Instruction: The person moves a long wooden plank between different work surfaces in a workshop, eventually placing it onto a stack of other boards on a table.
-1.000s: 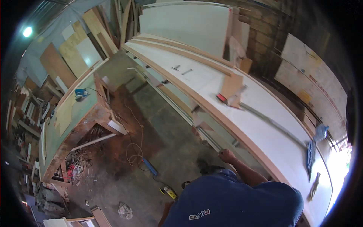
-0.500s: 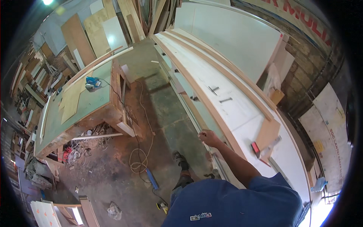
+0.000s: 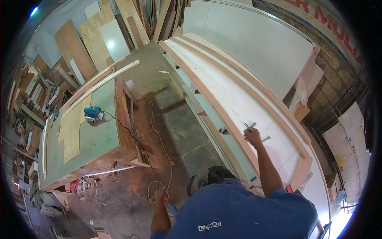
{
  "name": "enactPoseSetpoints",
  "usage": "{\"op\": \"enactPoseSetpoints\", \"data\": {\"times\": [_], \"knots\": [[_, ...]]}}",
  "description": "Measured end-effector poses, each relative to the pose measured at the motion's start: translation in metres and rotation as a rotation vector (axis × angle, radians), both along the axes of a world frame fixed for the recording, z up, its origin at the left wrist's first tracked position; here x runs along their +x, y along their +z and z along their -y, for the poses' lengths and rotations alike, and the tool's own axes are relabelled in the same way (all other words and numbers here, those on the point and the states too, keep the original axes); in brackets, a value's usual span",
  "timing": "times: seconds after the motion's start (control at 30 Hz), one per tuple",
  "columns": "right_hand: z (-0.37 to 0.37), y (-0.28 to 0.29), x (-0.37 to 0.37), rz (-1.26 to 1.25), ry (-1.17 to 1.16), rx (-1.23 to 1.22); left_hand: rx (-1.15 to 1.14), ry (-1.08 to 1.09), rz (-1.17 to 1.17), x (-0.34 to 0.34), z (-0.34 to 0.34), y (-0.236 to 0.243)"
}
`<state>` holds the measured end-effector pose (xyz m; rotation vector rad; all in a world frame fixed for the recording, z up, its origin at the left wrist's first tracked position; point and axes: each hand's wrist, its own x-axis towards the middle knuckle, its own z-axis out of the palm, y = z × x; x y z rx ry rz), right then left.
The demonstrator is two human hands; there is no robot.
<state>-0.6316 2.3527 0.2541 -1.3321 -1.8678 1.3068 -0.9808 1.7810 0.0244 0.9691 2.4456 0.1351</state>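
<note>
We are looking down on a green-topped workbench (image 3: 99, 135) at the left, where a small blue power tool (image 3: 92, 113) is sitting beside pale plywood strips (image 3: 73, 131), its dark cord trailing over the bench edge. Below it our left hand (image 3: 160, 195) is hanging low over the stained concrete floor (image 3: 175, 123), next to a loop of pale cable (image 3: 159, 185) (whether the fingers are closing on that cable we cannot tell).

Moving right, our right hand (image 3: 252, 135) is resting on the long white panel (image 3: 238, 99), fingers curled around what looks like a thin dark marking tool (image 3: 250, 125), though it is too small to be sure. The panel is lying flat and smooth, with raw wooden battens (image 3: 215, 103) running along its length; judging by that, the framing is already laid out and the marking is only starting, since most of the surface is showing bare.
</note>
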Motion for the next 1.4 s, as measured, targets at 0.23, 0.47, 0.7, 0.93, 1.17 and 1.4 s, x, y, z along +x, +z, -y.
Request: {"op": "enactPoseSetpoints", "data": {"times": [0.23, 0.47, 0.7, 0.93, 1.17, 1.4], "knots": [[-0.139, -0.014, -0.074, 0.062, -0.171, 0.021, 0.208, -0.142, -0.139, -0.098, -0.110, -0.004], [-0.327, -0.043, -0.163, 0.425, -0.194, 0.362, 0.021, 0.440, 0.407, -0.110, -0.186, 0.016], [-0.428, -0.037, -0.254, 0.881, -0.148, 0.253, -0.009, 0.592, 0.429, -0.198, -0.274, 0.046], [-0.466, -0.052, -0.281, 1.040, -0.226, 0.145, -0.033, 0.416, 0.333, -0.312, -0.353, 0.067], [-0.439, -0.001, -0.278, 0.919, -0.251, 0.229, 0.303, 0.223, 0.336, -0.449, -0.513, 0.110], [-0.326, 0.135, -0.314, 0.716, -0.187, 0.094, 0.545, -0.176, 0.773, -0.508, -0.764, 0.198]]}}
